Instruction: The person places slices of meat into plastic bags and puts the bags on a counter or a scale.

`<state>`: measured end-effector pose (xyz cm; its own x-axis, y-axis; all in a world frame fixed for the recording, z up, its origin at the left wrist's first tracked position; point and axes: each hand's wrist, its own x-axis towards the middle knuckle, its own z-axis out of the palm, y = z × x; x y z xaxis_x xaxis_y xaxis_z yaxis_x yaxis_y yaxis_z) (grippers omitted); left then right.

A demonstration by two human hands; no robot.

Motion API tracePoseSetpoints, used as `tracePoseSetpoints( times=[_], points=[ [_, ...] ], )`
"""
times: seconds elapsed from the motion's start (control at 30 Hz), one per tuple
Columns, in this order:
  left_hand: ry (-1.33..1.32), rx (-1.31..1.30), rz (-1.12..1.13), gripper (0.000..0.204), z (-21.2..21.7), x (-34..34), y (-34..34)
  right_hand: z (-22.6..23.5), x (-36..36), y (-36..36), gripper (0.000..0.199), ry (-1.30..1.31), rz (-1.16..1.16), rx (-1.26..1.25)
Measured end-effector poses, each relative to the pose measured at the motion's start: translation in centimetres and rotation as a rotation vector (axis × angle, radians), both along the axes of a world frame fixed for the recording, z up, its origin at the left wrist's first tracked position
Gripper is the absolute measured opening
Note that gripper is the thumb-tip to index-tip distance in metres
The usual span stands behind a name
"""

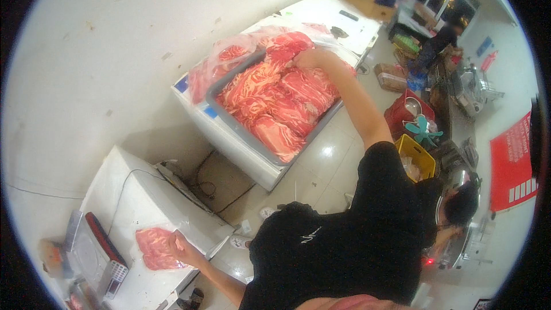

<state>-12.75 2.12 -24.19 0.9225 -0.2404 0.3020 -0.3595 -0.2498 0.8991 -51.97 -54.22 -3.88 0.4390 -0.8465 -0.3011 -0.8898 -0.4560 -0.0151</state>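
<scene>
At the lower left, my left hand (181,248) grips the edge of a flat clear bag of sliced meat (152,249) that lies on a white surface. My right arm stretches out to a grey tub (245,140) heaped with thin red-and-white meat slices (270,100). At the tub's far end my right hand (310,60) is closed over some slices, its fingertips partly hidden by the meat. Clear plastic sheeting (215,60) with more meat in it lies along the tub's wall side.
The tub sits on a white chest (241,152). A digital scale (109,255) stands left of the bag. A red basket (396,113) and a yellow crate (425,155) stand to the right. One person (462,206) is close on the right; another (439,43) is farther back.
</scene>
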Motion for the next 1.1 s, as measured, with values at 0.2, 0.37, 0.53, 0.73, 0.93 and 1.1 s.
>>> tracePoseSetpoints(
  times=[0.2,0.37,0.53,0.73,0.93,1.1],
  points=[
    [-0.066,-0.007,-0.083,0.012,-0.4,0.1,0.3,0.2,-1.7,-1.8,0.045,-0.049,0.273,0.054],
    [-0.101,0.025,-0.125,0.013,-1.1,-0.1,0.5,1.2,-3.4,-1.9,0.048,-0.282,0.096,0.098],
    [-0.118,0.038,-0.114,0.016,0.2,-1.3,-0.3,0.5,-4.8,-1.9,0.054,-0.426,0.194,-0.116],
    [-0.096,0.042,-0.126,0.017,0.9,-1.1,-1.0,1.1,-6.3,-0.4,0.049,-0.467,0.196,-0.098],
    [-0.060,0.045,-0.135,0.017,1.6,-1.4,-1.2,4.4,-6.6,3.1,0.038,-0.765,0.161,-0.079],
    [-0.114,0.086,-0.131,0.015,1.3,-1.4,-1.9,8.4,-6.5,6.6,0.032,-0.864,0.253,-0.208]
  ],
)
